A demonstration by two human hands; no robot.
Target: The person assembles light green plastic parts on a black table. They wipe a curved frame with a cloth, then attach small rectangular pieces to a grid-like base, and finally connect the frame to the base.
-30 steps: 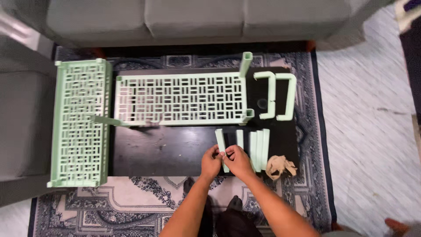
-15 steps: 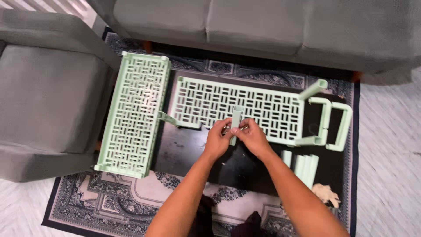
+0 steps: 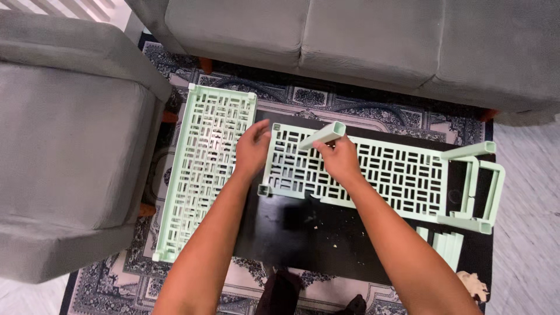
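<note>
Green post point(image 3: 322, 135) in right hand point(image 3: 340, 160), beside left hand point(image 3: 252, 149).

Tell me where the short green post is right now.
Head view, upper middle: the green post is in the right hand, over the left corner of the lattice shelf on the black table.

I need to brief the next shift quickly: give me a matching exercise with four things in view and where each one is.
Things:
1. Mint-green square plastic post
2. Mint-green lattice plastic shelf panel
3. Loose mint-green plastic posts
4. Grey fabric armchair

Places:
A. Far left of the view
B. In the right hand grip
C. Near right corner of the black table
D. Overhanging the table's left edge

Pairs: 1-B, 2-D, 3-C, 4-A
</note>
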